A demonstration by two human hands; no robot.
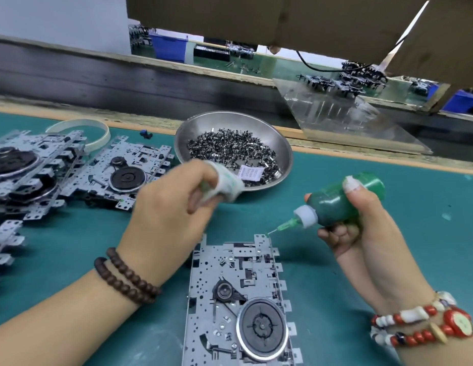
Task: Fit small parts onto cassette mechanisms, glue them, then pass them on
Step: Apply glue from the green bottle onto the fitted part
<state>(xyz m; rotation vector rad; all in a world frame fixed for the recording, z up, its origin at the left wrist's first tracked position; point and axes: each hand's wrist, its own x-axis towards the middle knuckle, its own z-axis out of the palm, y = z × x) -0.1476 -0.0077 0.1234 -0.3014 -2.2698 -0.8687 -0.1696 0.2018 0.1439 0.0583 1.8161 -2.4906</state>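
at the far left a stack of cassette mechanisms [32, 167] is waiting on the green surface [428, 207], with a loop of pale tape [98, 133] behind it. just right of the stack, the left hand [172, 204] is hovering above the surface with its fingers curled and wrapped fingertips pinched together; it is blurred, so i cannot tell whether it is holding a small part. behind it a steel bowl [280, 143] is holding a heap of small metal parts [230, 149]. below, one cassette mechanism [238, 299] is lying flat near the front edge, between the two hands. at the right, the right hand [362, 223] is gripping a green glue bottle [341, 204] around its body, with the needle tip [276, 229] pointing at the mechanism's top right corner. the mechanism is looking stiff, thin and sharp-edged, light enough for one hand; taking it by the side tabs seems best, away from the flywheel and any wet glue. the parts are tiny and easily dropped, needing a fingertip pinch.
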